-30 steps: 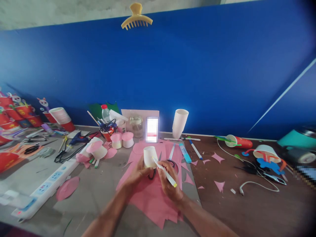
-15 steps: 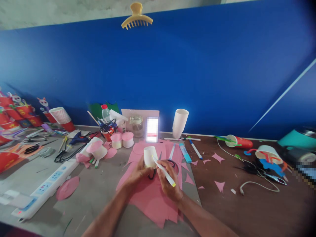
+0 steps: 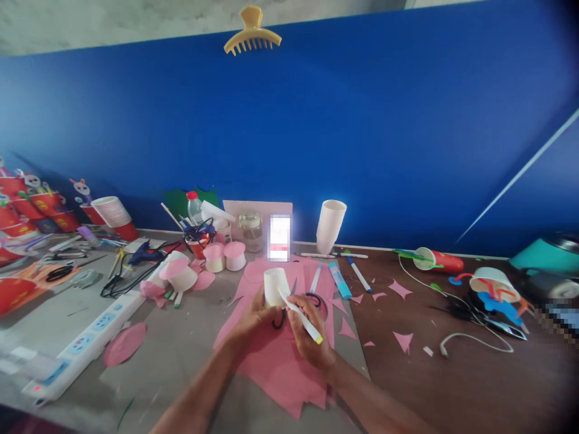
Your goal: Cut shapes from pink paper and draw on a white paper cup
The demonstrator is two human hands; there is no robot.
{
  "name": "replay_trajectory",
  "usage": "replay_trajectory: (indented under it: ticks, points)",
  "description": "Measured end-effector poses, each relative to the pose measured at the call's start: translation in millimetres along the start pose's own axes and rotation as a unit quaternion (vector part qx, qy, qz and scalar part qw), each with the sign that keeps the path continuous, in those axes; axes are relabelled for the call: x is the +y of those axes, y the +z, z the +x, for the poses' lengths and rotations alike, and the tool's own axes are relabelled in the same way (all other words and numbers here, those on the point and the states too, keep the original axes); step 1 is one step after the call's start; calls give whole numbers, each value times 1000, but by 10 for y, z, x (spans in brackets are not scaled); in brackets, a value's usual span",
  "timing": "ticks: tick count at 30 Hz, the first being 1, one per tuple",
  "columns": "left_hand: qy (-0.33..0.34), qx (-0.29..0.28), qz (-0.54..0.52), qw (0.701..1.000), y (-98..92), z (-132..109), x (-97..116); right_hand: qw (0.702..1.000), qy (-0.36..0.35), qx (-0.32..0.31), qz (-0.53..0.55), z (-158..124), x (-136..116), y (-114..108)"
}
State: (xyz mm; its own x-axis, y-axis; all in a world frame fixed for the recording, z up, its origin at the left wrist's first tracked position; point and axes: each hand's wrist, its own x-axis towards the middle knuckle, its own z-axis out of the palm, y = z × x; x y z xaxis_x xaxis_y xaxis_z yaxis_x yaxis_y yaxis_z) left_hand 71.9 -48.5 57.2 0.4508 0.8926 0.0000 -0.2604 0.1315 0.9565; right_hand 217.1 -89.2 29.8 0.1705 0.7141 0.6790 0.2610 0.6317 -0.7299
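Note:
A white paper cup (image 3: 275, 284) is held in my left hand (image 3: 257, 313), whose fingers are closed around its lower left side. My right hand (image 3: 308, 328) grips a white marker (image 3: 304, 319) with a yellow end, and its tip meets or nearly meets the cup's side. Below both hands lies pink paper (image 3: 275, 367) with cut edges. Scissors (image 3: 278, 319) rest on the paper, partly hidden behind my hands and the cup.
Left are a white power strip (image 3: 90, 337), a pink paper disc (image 3: 125, 345) and cups topped with pink paper (image 3: 215, 256). Stacked white cups (image 3: 331, 226) stand behind. Markers (image 3: 359, 275) and pink scraps (image 3: 400, 289) lie right, with a white cable (image 3: 474, 339) farther over.
The marker's tip has shifted slightly down and left on the cup. Both hands keep their hold, and the other things stay in place.

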Motion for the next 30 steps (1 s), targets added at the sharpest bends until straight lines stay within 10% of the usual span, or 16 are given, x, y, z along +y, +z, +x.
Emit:
replay_trajectory:
  ticks: [30]
  points:
    - [-7, -8, -16, 1000, -32, 29, -32, 999, 13, 29, -25, -6, 30, -12]
